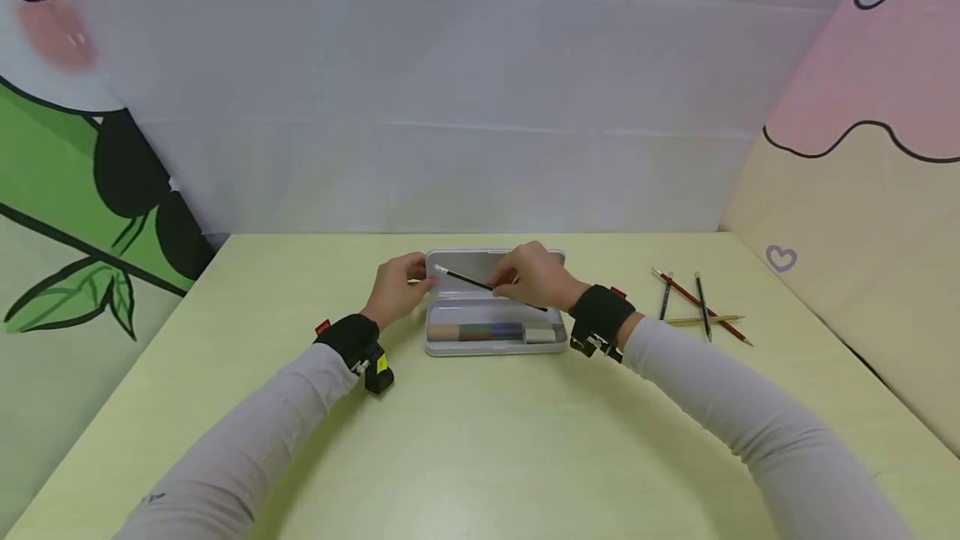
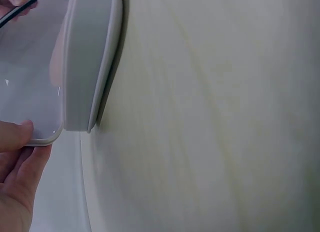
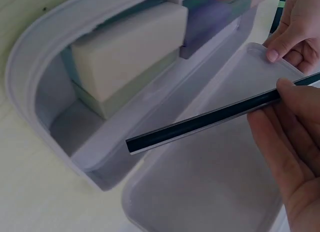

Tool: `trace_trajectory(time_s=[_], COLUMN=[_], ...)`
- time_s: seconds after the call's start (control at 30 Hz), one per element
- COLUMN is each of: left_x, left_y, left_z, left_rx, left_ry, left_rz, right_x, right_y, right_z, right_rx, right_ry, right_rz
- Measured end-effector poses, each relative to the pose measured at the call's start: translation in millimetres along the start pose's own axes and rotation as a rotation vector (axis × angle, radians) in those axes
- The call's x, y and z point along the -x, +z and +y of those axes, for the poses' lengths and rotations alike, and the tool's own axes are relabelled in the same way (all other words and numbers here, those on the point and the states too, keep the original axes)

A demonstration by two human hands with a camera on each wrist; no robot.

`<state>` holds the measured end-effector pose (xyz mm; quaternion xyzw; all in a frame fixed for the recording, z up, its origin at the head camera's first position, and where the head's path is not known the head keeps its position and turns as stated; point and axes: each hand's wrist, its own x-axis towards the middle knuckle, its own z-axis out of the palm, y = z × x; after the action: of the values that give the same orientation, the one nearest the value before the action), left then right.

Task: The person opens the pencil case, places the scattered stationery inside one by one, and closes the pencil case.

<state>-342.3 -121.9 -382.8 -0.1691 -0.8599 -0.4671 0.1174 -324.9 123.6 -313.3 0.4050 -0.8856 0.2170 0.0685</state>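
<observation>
My right hand point(image 1: 534, 275) pinches a black pencil point(image 1: 468, 279) with a pale tip, holding it slantwise above an opened white pencil case point(image 1: 495, 348). In the right wrist view the black pencil point(image 3: 200, 123) shows a flat cut end over the case. My left hand point(image 1: 397, 288) grips the left edge of the raised lid point(image 1: 468, 260), thumb on the inner face and fingers behind it, as the left wrist view shows at the lid point(image 2: 30, 87). Inside the case's front part sit a white eraser point(image 3: 132, 47) and a row of brown, green and purple pieces point(image 1: 476, 332).
Right of the case, several pencils lie crossed on the pale yellow table point(image 1: 480, 448), among them a red pencil point(image 1: 693, 298) and a yellow pencil point(image 1: 686, 322). A white wall point(image 1: 480, 107) stands behind the table, with printed panels at both sides.
</observation>
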Motion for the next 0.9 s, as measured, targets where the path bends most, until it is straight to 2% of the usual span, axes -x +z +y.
trace_trajectory(time_s=[0.17, 0.4, 0.63, 0.9], left_x=[2.1, 5.8, 6.1, 6.4], left_y=[1.3, 1.3, -1.1, -0.8], left_z=[-1.6, -1.3, 1.9, 6.1], left_rx=[-0.007, 0.003, -0.009, 0.012], left_ry=[0.005, -0.005, -0.02, -0.004], left_rz=[0.012, 0.009, 0.016, 0.023], right_x=[5.9, 12.5, 14.7, 13.3], right_y=[12.0, 22.4, 24.2, 29.6], right_z=[9.3, 15.9, 15.4, 8.6], right_rx=[0.011, 0.016, -0.001, 0.079], right_ry=[0.02, 0.04, 0.04, 0.005], right_rz=[0.007, -0.031, -0.051, -0.128])
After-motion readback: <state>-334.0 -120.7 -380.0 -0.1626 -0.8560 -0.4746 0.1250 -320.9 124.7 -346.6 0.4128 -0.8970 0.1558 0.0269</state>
